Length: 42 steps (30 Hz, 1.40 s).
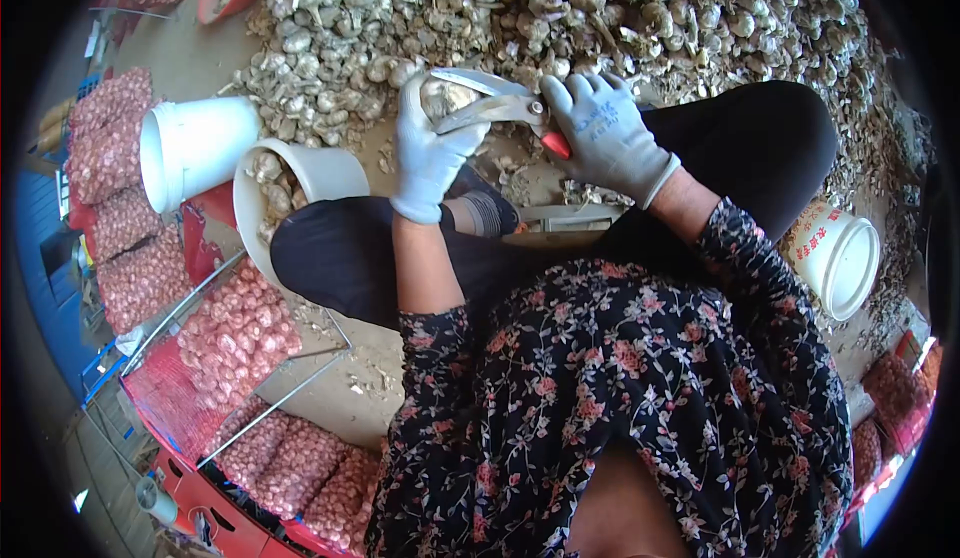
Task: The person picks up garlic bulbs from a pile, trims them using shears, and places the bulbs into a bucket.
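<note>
Both my hands wear pale grey work gloves. My right hand (603,130) is closed around the red handles of a pair of shears (500,106), whose two blades stand apart and point left. A garlic bulb (452,98) sits between the blades, and my left hand (428,153) grips it from the left side. The fingers of the left hand partly cover the bulb. Just beyond my hands lies a large heap of garlic bulbs (560,8) with dry stems and roots.
To my left, a white bucket (335,170) holds garlic bulbs, and another white bucket (205,148) lies tilted beside it. Red mesh sacks of garlic (240,333) stand further left. A white bucket with red lettering (832,258) is at my right. My bent knees flank the work area.
</note>
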### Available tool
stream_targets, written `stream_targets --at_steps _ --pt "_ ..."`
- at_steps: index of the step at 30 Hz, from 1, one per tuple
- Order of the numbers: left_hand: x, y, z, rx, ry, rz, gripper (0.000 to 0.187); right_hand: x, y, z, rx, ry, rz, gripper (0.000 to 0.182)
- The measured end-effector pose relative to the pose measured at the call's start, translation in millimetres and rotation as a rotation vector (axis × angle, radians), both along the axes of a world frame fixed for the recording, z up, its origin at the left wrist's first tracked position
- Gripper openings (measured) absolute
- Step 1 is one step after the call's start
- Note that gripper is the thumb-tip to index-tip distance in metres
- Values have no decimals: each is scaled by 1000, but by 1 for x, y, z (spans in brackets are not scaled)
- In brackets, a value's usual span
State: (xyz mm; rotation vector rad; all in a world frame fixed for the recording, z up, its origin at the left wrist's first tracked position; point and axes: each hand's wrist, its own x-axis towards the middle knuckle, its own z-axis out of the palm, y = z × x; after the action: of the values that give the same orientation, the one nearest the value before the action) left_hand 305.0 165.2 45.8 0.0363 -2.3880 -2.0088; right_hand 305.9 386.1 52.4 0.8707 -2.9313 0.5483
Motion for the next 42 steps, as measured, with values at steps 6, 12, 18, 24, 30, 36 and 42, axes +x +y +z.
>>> stream_targets --at_steps 6,12,18,24,30,36,42 --pt "-1 -16 11 74 -127 -182 65 4 -5 2 182 32 62 48" --pt "2 -21 0 -137 -17 -209 61 0 -6 -17 49 -362 50 40" --pt "14 -16 -7 507 -114 59 62 11 -7 -25 -146 -581 -197 34" --pt "11 -18 -14 241 -64 13 65 11 -22 0 147 15 -72 45" --pt "12 -18 -15 706 -143 80 53 1 -29 -13 -91 -576 -160 36" --pt "25 -34 -29 1278 -149 109 47 9 -29 -10 -501 -975 -171 34" --pt "31 -78 41 607 93 685 30 21 -28 -9 -474 -787 -157 34"
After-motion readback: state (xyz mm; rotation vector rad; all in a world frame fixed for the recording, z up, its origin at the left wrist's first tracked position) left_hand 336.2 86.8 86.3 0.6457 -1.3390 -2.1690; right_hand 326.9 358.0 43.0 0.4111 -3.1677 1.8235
